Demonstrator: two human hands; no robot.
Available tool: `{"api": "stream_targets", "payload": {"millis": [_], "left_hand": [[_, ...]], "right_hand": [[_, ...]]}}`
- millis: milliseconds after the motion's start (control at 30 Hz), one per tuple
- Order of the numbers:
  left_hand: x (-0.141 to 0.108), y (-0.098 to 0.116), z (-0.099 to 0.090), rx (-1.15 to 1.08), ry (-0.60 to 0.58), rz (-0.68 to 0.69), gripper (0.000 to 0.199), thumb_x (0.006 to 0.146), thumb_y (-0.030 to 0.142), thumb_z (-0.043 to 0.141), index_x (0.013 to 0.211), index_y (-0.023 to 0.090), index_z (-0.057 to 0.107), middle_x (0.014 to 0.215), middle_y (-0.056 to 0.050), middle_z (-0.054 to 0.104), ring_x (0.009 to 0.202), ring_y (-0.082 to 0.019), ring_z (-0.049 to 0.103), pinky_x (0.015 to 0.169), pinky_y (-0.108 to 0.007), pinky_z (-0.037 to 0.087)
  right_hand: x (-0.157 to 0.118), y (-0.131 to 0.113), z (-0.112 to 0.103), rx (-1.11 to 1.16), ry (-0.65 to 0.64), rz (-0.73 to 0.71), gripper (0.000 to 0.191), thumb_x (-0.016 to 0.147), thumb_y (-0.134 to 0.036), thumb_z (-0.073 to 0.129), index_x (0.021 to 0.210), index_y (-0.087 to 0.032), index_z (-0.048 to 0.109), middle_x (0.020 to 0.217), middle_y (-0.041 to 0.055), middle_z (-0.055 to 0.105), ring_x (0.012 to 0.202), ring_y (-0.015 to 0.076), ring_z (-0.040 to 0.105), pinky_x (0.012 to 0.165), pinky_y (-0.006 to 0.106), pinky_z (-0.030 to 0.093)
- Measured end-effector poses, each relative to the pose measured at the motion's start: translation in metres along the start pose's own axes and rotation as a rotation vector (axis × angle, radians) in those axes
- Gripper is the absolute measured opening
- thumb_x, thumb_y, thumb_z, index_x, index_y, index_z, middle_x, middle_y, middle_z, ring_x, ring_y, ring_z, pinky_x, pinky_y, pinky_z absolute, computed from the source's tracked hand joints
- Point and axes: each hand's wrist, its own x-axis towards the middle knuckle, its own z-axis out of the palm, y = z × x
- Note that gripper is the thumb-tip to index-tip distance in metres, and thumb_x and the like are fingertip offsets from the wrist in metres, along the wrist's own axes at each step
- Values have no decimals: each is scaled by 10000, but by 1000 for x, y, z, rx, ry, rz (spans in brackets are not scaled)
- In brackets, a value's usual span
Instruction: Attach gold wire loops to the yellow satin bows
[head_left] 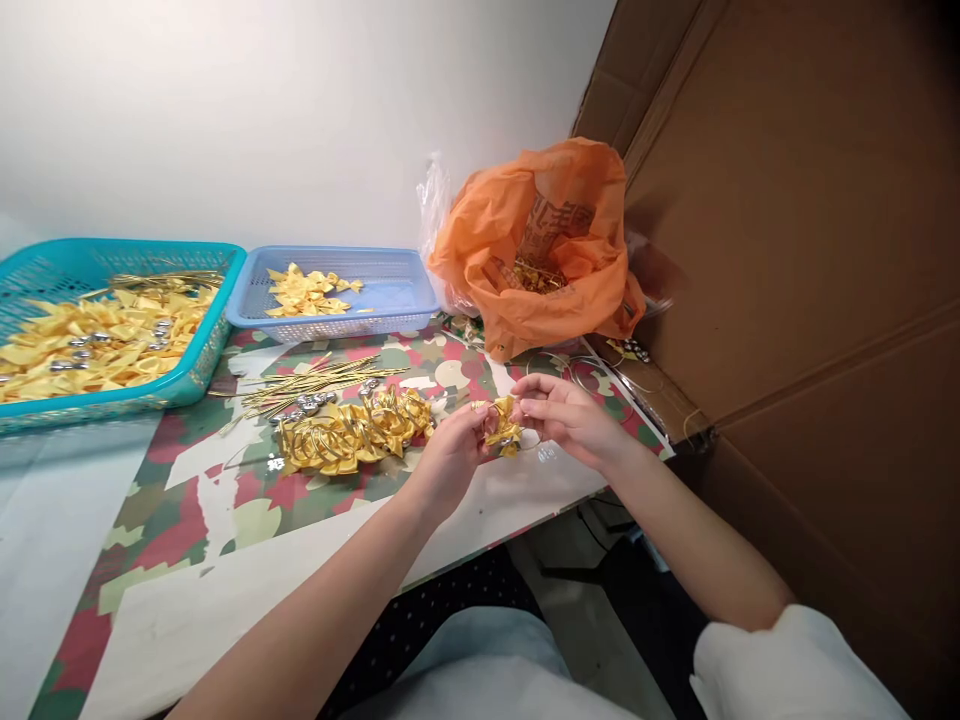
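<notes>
My left hand point(455, 450) pinches the left side of a small yellow bow piece point(504, 425) above the table's front part. On the other side of that bow piece, my right hand point(562, 415) has its fingers bent, thumb and fingertips close together at its edge. To the left of my hands lies a heap of yellow bows with gold wire coils point(352, 430). Behind the heap rests a bundle of thin gold wires point(322, 380), with small silver pieces point(311, 402) beside it.
A teal basket point(206, 350) of yellow bows and silver pieces stands at the left, next to a blue basket point(397, 322) with fewer bows. An orange plastic bag point(487, 215) sits open behind my hands. Tall cardboard point(810, 220) rises at the right. A camouflage-patterned cover point(255, 520) lies on the table.
</notes>
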Motion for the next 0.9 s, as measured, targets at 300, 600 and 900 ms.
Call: {"api": "stream_targets", "payload": {"millis": [300,600,900], "left_hand": [[5,-3,-6,21,233,57,243,644,329,753,758,153,630,705,22,516,649,-90,450,553,-192,359],[-3,-16,-7,912,59,311,119,796,262,613,878,176,601,935,-59,661,816,-194,580,736,-323,439],[6,-35,-10,1627,-103,624,138,775,214,681,843,184,564,883,-75,652,853,-262,546,718,-362,438]], "right_hand": [[-5,-8,-2,-12,19,-42,179,708,-241,739,858,-190,655,701,-26,635,683,103,583,624,240,420],[-22,-12,-3,-65,-6,-244,137,766,-217,639,900,-194,653,629,-34,575,637,114,531,618,266,386],[-38,-8,1,-67,-96,-343,178,819,-171,562,973,-212,642,609,-53,503,574,101,474,622,271,377]]}}
